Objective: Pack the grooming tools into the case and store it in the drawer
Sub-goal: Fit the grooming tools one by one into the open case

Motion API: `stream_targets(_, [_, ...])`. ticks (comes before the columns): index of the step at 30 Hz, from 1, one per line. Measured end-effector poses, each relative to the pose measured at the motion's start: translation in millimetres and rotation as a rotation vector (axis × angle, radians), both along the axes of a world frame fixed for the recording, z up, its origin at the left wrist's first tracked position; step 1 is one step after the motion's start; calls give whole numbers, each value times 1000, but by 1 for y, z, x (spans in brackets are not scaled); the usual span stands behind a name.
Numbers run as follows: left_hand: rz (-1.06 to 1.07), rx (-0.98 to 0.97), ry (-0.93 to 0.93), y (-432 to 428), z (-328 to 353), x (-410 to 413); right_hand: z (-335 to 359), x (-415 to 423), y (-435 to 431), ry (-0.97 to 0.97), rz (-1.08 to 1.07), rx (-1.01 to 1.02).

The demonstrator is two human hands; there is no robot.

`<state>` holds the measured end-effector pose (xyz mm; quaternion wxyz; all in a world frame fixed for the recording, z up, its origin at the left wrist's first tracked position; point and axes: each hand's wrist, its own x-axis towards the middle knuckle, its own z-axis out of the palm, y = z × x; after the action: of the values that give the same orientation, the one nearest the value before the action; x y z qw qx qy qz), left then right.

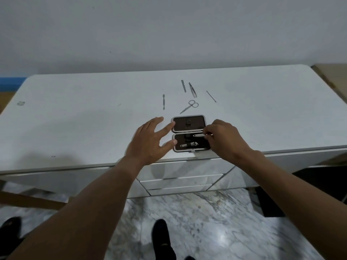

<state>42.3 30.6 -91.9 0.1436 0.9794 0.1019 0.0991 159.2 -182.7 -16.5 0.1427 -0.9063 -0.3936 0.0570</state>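
Note:
A small dark grooming case [189, 124] lies open near the front edge of the white table [93, 119]. A nail clipper [189, 145] sits in its near half. My right hand [223, 139] pinches a slim metal tool [199, 135] over the near half's upper part. With straight fingers, my left hand [150, 141] touches the case's left edge. Behind the case lie small scissors [189, 106], a cuticle pusher [163, 102], a nail file [183, 86], tweezers [193, 90] and a thin pick [211, 96].
Stacked white drawers [180, 180] sit shut under the table, below the case. The floor is marble; my feet show at the bottom. A brown surface [334, 76] adjoins the table's right end, and a white wall stands behind.

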Motion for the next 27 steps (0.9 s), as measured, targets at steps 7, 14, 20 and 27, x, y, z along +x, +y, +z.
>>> stream_targets(7, [-7,-18,-1,2,0,0,-6,2,-1,-2,2,-7])
stream_targets(14, [-3,-23,-1,2,1,1,-7,9,1,38,37,31])
stream_targets(20, [1,-27,-1,2,1,0,-8,12,2,44,75,60])
stream_targets(27, [4,-24,6,2,2,0,-9,18,4,66,97,97])
